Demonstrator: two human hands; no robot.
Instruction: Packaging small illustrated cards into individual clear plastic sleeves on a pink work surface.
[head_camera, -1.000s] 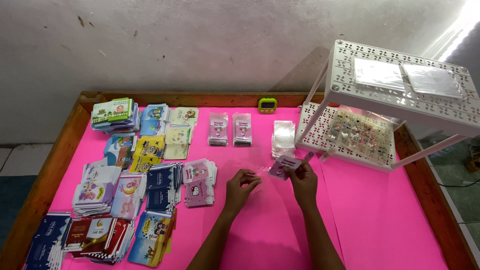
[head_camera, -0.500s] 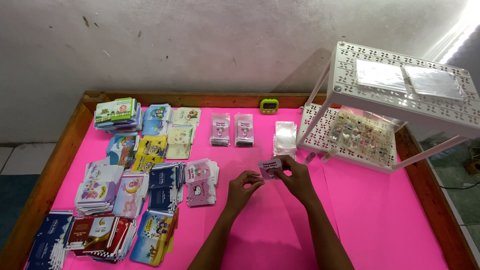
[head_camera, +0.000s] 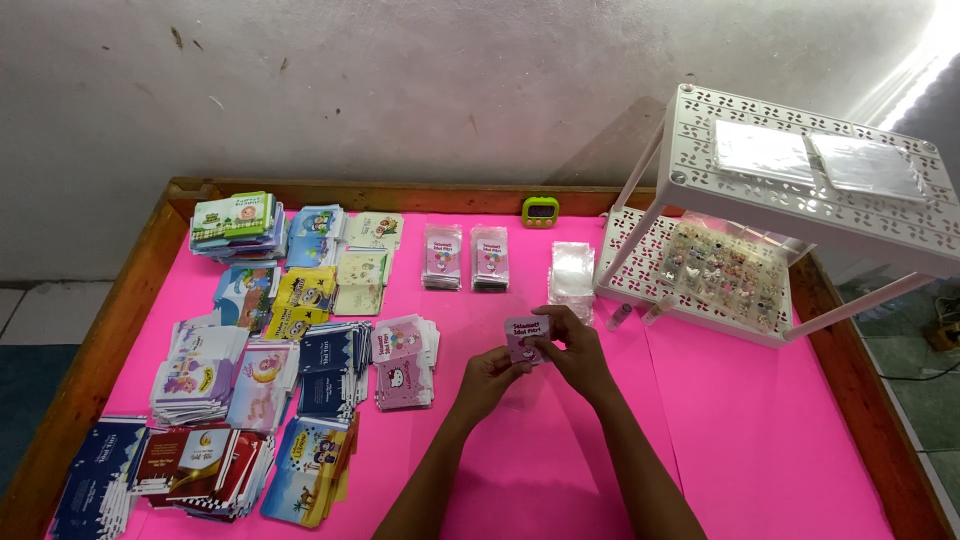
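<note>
Both my hands meet over the middle of the pink table (head_camera: 760, 440). My left hand (head_camera: 487, 377) and my right hand (head_camera: 572, 345) together hold a small pink card (head_camera: 524, 337) with a picture on it, pinched at its edges and facing me. Just behind my right hand lies a stack of clear plastic sleeves (head_camera: 571, 274). Two stacks of bagged pink cards (head_camera: 465, 257) sit further back.
Several piles of colourful cards (head_camera: 260, 370) cover the left half of the table. A white two-tier perforated rack (head_camera: 790, 190) stands at the right, with small trinkets (head_camera: 720, 270) on its lower shelf. A green timer (head_camera: 540, 210) sits by the wooden rim (head_camera: 120, 310).
My right hand came from near the rack toward the middle with the small pink card. It now meets my left hand, and both hold the card.
</note>
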